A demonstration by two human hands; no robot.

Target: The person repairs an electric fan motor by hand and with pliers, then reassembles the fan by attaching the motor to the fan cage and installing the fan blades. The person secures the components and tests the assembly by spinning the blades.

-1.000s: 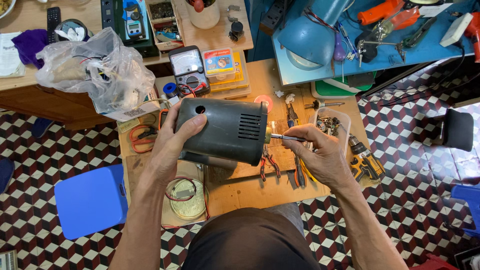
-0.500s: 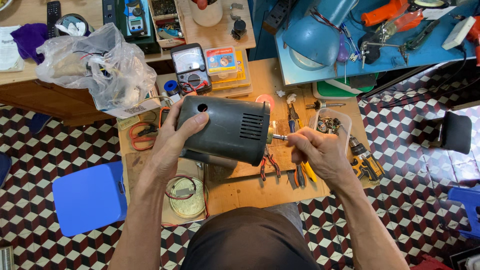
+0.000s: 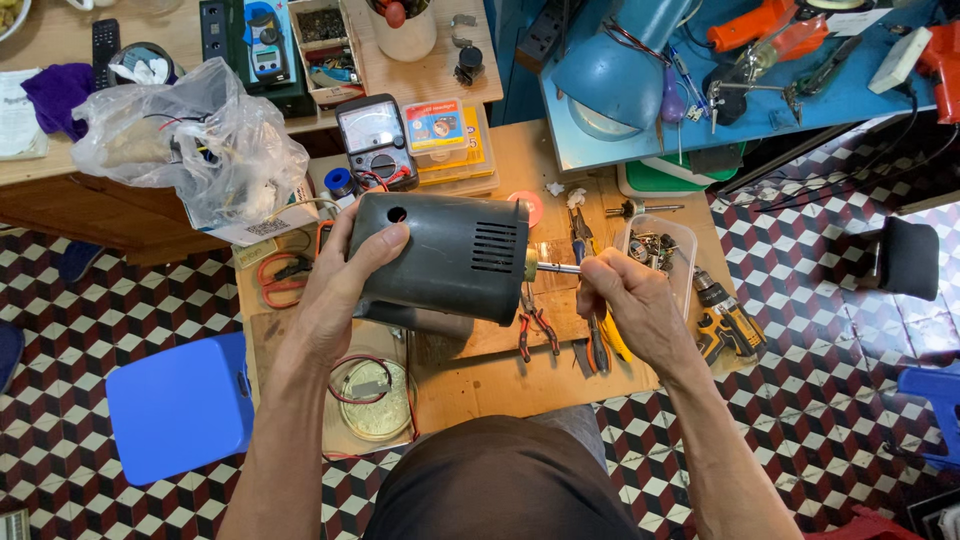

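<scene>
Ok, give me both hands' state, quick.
Left hand: closed on the dark electric motor.
Right hand: closed on the motor's metal shaft.

low wooden table [image 3: 520, 385] — pliers [image 3: 537, 327], scissors [image 3: 281, 277], drill [image 3: 727, 318].

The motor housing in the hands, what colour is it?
Dark grey-green, with a slotted vent near the shaft end; the motor housing shows best in the head view.

Single head view, straight down, workbench [image 3: 500, 385] near below
</scene>
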